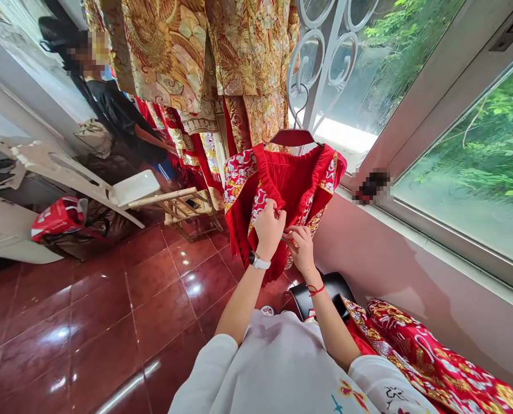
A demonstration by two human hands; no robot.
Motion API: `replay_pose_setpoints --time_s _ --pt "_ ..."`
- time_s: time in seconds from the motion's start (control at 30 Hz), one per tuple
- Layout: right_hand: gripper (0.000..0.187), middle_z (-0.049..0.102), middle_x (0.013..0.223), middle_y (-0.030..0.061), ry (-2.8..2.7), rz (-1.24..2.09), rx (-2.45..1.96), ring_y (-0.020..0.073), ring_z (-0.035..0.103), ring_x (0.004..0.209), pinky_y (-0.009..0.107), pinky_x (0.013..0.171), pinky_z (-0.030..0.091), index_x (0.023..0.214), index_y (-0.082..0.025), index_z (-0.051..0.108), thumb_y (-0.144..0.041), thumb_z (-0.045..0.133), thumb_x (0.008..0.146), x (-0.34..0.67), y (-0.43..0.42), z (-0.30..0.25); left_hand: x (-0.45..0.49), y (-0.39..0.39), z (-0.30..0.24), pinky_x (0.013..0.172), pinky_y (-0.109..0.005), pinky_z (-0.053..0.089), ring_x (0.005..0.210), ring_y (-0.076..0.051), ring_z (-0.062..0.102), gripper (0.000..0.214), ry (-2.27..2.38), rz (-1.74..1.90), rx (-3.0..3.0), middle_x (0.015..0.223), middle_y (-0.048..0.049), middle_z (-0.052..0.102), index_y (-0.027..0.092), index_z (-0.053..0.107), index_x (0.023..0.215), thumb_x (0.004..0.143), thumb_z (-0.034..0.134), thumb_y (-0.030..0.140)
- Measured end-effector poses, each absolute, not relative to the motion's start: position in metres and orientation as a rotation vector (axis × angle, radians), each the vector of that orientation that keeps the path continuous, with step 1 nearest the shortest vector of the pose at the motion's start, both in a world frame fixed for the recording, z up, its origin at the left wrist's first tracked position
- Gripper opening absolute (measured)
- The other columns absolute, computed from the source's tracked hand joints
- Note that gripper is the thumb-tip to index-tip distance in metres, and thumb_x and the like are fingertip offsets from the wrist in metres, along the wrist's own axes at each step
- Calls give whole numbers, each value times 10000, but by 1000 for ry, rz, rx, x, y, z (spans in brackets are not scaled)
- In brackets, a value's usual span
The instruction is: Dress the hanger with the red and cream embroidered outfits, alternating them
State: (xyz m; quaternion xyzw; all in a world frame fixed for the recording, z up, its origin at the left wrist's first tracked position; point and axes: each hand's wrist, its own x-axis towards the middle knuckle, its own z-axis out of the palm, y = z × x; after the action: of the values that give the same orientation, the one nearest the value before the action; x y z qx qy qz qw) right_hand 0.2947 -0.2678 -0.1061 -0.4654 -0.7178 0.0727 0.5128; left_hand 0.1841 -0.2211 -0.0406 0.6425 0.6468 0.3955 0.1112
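Observation:
A red jacket (291, 168) with silver and gold embroidery hangs in front of me on a dark hanger (294, 137), whose hook is over the white window grille. My left hand (270, 229), with a watch at the wrist, is closed in a pinch on the jacket's front edge. Just below and to its right, my right hand (300, 247), wearing a red string bracelet, pinches at the opposite front edge. A tiny bluish bit shows by the right fingertips, too small to name. The fingers partly hide the cloth between them.
Gold embroidered garments (170, 63) hang behind the jacket. Left are a bamboo chair (187, 210), a white chair (136, 185), a red bag (60, 218) and a person (118, 115) in dark clothes. Red embroidered garments (437, 356) lie lower right, near a black seat (321, 287).

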Motion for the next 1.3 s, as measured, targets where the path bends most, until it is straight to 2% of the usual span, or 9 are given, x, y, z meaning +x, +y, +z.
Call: replay_pose_setpoints --time_s 0.2,0.3,0.4,0.47,0.57,0.77,1.0,1.13,1.3 --pt "148 707 991 66 -1652 214 -1051 235 598 930 416 828 495 842 -237 662 -223 581 965 291 -267 -107 143 -240 -51 647 -243 377 658 -140 577 116 1869 1498 1529 721 19 624 206 566 818 879 491 142" --pt "142 719 943 58 -1594 225 -1029 232 624 911 423 841 501 841 -237 673 -225 595 959 291 -265 -107 131 -259 -85 623 -236 376 617 -128 535 134 1873 1360 1425 654 34 573 198 558 747 868 520 157" --pt "135 723 900 54 -1544 246 -1059 236 640 889 435 843 509 833 -240 681 -249 610 947 290 -266 -108 145 -272 -119 660 -234 438 680 -135 584 39 1669 1170 1547 762 12 637 186 607 843 825 613 152" --pt "135 722 887 55 -1541 280 -1073 239 643 887 436 839 513 832 -243 685 -259 607 942 288 -268 -110 161 -275 -132 755 -262 490 829 -170 647 178 1546 1145 1680 944 -44 695 178 627 992 819 663 156" --pt "146 715 897 60 -1541 305 -1082 238 629 895 430 844 502 825 -239 676 -254 587 940 287 -265 -112 178 -273 -133 830 -303 498 939 -210 672 148 1524 1143 1804 1048 -98 713 179 636 1037 913 563 143" --pt "160 619 950 69 -1343 116 -1272 253 533 968 463 926 414 756 -218 627 -244 576 905 297 -213 -69 177 -274 -111 727 -274 440 752 -174 611 232 1491 1179 1885 818 -55 670 186 602 803 982 455 175" --pt "124 578 1042 61 -1540 228 -1206 235 527 997 434 942 439 913 -229 643 -339 586 917 314 -188 -43 157 -272 -90 595 -256 359 606 -139 513 304 1422 1055 1832 674 1 591 195 563 718 987 469 300" --pt "431 540 1140 85 -1183 175 -1385 220 546 957 414 892 491 1243 -230 493 -444 606 887 333 -162 -40 126 -222 -37 593 -247 380 596 -136 534 227 1437 1201 1793 664 19 584 204 596 802 964 497 329" --pt "661 475 1292 160 -1214 -107 -1679 339 483 1194 519 923 497 1400 -215 388 -358 635 804 346 -109 -16 117 -118 49 704 -285 445 757 -185 623 205 1852 1428 1858 802 -25 632 198 595 1028 914 615 367"
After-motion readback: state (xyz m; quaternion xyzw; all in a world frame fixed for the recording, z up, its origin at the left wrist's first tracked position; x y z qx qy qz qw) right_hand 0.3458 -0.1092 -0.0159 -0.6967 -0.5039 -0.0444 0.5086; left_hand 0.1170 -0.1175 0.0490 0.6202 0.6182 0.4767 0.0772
